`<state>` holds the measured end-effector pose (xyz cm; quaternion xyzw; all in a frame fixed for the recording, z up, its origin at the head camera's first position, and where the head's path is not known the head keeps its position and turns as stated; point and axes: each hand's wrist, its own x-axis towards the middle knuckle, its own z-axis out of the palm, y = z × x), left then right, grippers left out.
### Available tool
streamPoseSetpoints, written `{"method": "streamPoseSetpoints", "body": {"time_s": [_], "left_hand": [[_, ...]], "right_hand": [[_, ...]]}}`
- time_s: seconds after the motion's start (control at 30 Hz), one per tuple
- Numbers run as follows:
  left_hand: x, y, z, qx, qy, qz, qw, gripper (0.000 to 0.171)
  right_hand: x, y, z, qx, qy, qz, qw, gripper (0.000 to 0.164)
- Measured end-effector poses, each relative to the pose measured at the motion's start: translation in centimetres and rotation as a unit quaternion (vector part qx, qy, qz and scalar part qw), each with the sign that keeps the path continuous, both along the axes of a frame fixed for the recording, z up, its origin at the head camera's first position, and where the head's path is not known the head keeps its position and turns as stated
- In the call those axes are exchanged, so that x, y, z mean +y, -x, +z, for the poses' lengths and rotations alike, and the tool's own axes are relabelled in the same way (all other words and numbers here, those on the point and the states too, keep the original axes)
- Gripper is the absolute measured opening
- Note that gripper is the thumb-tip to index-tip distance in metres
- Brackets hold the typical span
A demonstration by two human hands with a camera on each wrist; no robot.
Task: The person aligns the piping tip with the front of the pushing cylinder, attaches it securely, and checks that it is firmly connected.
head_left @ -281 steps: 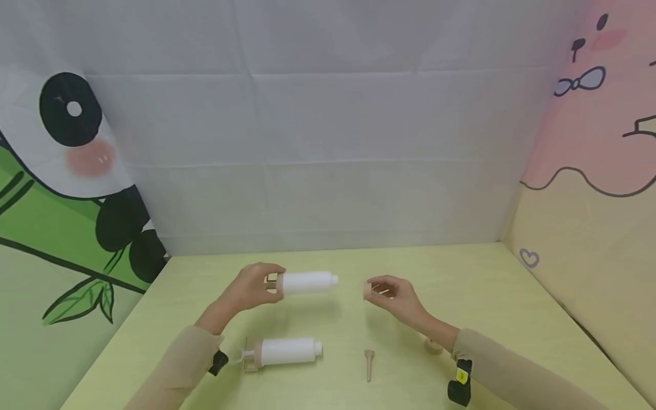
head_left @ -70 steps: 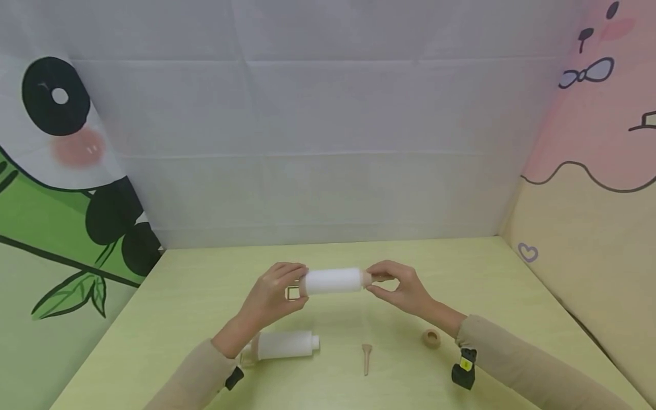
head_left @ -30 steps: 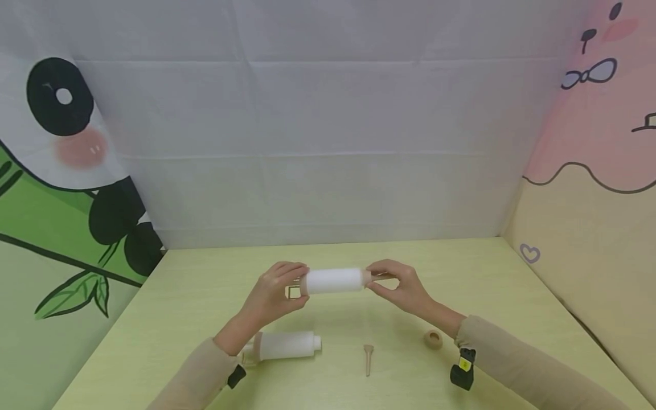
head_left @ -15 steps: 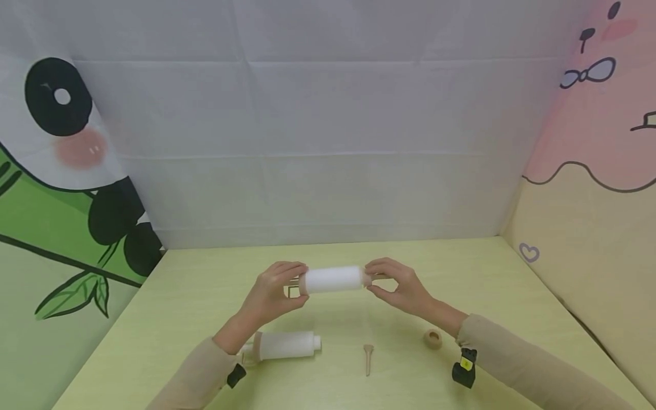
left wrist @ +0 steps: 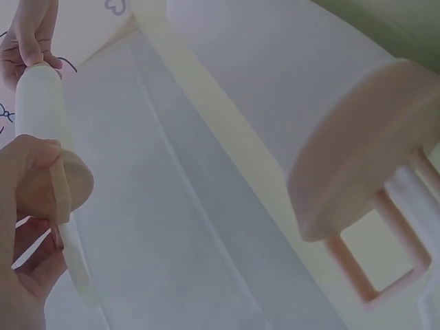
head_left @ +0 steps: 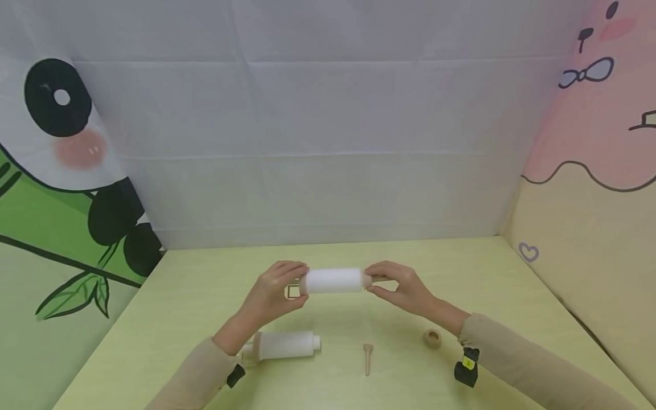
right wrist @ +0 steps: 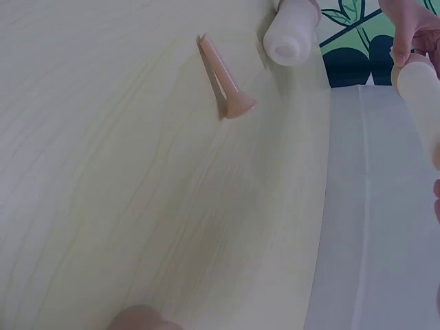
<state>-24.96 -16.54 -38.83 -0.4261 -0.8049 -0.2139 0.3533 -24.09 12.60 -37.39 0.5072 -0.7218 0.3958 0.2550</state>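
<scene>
My left hand (head_left: pixel 274 287) grips the beige collar at the handle end of a large white syringe (head_left: pixel 334 280), held level above the table. The syringe's square beige finger loop shows below the palm. At the other end my right hand (head_left: pixel 402 286) pinches a small beige cap (head_left: pixel 367 279) with fingertips and thumb. A thin nozzle (head_left: pixel 380 279) points from the cap back into the right palm. In the left wrist view, the left thumb lies along the collar of the held syringe (left wrist: pixel 41 103). The right wrist view shows only its far part, with the cap mostly cut off.
A second white syringe (head_left: pixel 287 345) lies below the left hand. Right of it lies a loose beige nozzle (head_left: pixel 368 359) with a flared base. A beige ring-shaped cap (head_left: pixel 433 339) rests under the right forearm. Printed cloth walls enclose the pale wooden table (head_left: pixel 441 256).
Nine seconds ago the syringe and the cap were held apart; the cap now sits on the syringe's end. During the last second the right fingers shift slightly around it.
</scene>
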Motion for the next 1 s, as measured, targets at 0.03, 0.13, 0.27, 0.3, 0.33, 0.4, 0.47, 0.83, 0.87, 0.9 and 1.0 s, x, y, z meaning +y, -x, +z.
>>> {"method": "streamPoseSetpoints", "body": {"time_s": [0.03,0.13,0.27,0.3,0.33,0.4,0.47,0.83,0.87,0.9,1.0], "left_hand": [[0.01,-0.02,0.01,0.003,0.001,0.001,1.0,0.05],[0.11,-0.1,0.02,0.009,0.002,0.006,0.9999,0.049],[0.24,-0.18,-0.08,0.016,0.0,0.012,0.9998,0.049],[0.27,-0.19,-0.11,0.019,0.0,0.013,0.9997,0.049],[0.3,-0.22,-0.11,0.021,0.001,0.013,0.9997,0.049],[0.34,-0.23,-0.12,0.025,0.001,0.013,0.9996,0.048],[0.35,-0.25,-0.1,0.027,0.002,0.014,0.9996,0.048],[0.48,-0.25,-0.25,0.035,-0.006,0.014,0.9993,0.049],[0.53,-0.26,-0.24,0.038,-0.007,0.016,0.9991,0.049],[0.57,-0.28,-0.24,0.04,-0.007,0.017,0.999,0.049],[0.66,-0.3,-0.26,0.045,-0.008,0.023,0.9987,0.049]], "right_hand": [[0.01,0.03,-0.01,-0.002,0.0,0.0,1.0,0.039],[0.07,0.14,-0.11,-0.008,0.002,-0.003,1.0,0.038],[0.18,0.28,-0.26,-0.023,0.006,-0.006,1.0,0.036],[0.19,0.29,-0.28,-0.029,0.008,-0.005,1.0,0.036],[0.2,0.32,-0.3,-0.033,0.009,-0.005,0.999,0.035],[0.22,0.29,-0.26,-0.039,0.011,-0.002,0.999,0.035],[0.23,0.26,-0.21,-0.043,0.011,0.0,0.999,0.034],[0.28,0.21,-0.22,-0.059,0.009,-0.019,0.998,0.032],[0.28,0.22,-0.21,-0.062,0.009,-0.021,0.998,0.032],[0.29,0.25,-0.23,-0.065,0.009,-0.025,0.998,0.032],[0.3,0.25,-0.23,-0.074,0.011,-0.031,0.997,0.031]]}}
